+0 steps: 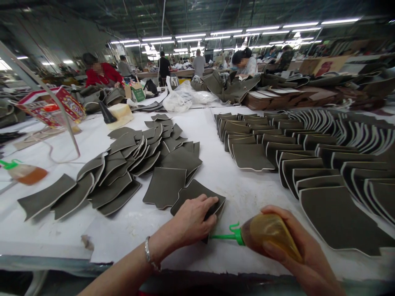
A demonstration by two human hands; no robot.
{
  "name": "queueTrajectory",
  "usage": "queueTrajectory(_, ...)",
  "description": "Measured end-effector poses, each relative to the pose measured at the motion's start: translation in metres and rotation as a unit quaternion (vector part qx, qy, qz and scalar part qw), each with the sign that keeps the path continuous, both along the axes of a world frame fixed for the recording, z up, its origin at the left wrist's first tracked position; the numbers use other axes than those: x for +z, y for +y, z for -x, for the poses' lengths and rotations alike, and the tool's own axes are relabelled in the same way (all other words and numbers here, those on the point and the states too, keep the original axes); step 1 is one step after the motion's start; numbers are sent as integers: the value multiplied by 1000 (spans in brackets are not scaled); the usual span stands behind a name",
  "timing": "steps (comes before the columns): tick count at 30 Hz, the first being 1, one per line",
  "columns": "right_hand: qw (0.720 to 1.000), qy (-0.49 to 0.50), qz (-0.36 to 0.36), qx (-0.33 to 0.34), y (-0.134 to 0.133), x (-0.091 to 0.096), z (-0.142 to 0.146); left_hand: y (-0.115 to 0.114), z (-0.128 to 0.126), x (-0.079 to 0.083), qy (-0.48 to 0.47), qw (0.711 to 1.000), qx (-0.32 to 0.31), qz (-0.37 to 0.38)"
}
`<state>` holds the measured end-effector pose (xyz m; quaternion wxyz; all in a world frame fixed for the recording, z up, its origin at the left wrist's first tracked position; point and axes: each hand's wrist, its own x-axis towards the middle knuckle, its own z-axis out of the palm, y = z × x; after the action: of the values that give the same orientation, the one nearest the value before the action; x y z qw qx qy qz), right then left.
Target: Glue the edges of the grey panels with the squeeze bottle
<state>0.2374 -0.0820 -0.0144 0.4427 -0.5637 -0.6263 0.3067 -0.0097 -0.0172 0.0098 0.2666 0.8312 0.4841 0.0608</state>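
My left hand [190,220] presses down on a dark olive cut fabric piece [194,193] at the near edge of the white table [216,172], fingers curled over its right end. My right hand [296,246] is wrapped round an amber glue squeeze bottle [270,234]. Its green nozzle [226,236] points left and its tip reaches the edge of the piece under my left hand. A silver bracelet sits on my left wrist.
Overlapping olive pieces [129,164] fan out on the left. Rows of pieces with pale edges [308,164] cover the right. A second glue bottle [24,172] lies far left. Stacks, bags and a slanted metal bar [46,98] stand behind, with several people at work.
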Motion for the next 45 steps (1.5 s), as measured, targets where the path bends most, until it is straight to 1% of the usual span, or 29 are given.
queueTrajectory(2, 1000, 14, 16, -5, -3, 0, 3, 0, 0, 0, 1, 1000, 3, -1)
queueTrajectory(5, 999, 14, 22, -32, -8, 0, 7, -1, 0, 1, -2, 1000, 8, -5)
queueTrajectory(10, 996, 74, 42, -21, -12, -4, 8, -4, 0, -1, -15, 1000, 14, -7)
queueTrajectory(14, 998, 34, 26, -52, -13, -4, 8, -4, 0, -4, -21, 1000, 21, -6)
queueTrajectory(19, 997, 69, 39, -21, -14, -4, 8, -4, 0, -2, -17, 1000, 25, 1)
queueTrajectory(23, 998, 12, 13, -55, -8, -5, 2, -5, 0, 1, -8, 1000, 21, 3)
queueTrajectory(25, 998, 3, 2, -63, -8, -6, 2, -5, 0, 0, -7, 1000, 18, 4)
queueTrajectory(30, 996, 74, 45, -17, -14, -10, 5, -4, -1, -4, -13, 1000, 20, -2)
queueTrajectory(32, 996, 66, 46, -30, -13, -10, 4, -4, 0, -4, -16, 1000, 19, -1)
queueTrajectory(34, 998, 31, 29, -54, -11, -9, 1, -4, 0, -4, -15, 1000, 17, 1)
queueTrajectory(36, 998, 24, 18, -58, -10, -11, -1, -4, 0, -3, -12, 1000, 20, 1)
queueTrajectory(39, 996, 76, 36, -12, -8, -19, -9, -3, -1, -3, -10, 1000, 22, 0)
queueTrajectory(40, 996, 78, 41, 7, -7, -22, -13, -3, -1, -3, -9, 1000, 21, 0)
queueTrajectory(42, 998, 44, 34, 30, -3, -28, -23, -3, -1, -2, -8, 1000, 19, 1)
queueTrajectory(44, 1000, 0, 11, 20, 0, -30, -29, -3, -1, -2, -6, 1000, 19, 5)
queueTrajectory(45, 1000, -1, 8, 6, 0, -29, -28, -3, -1, -1, -5, 1000, 20, 8)
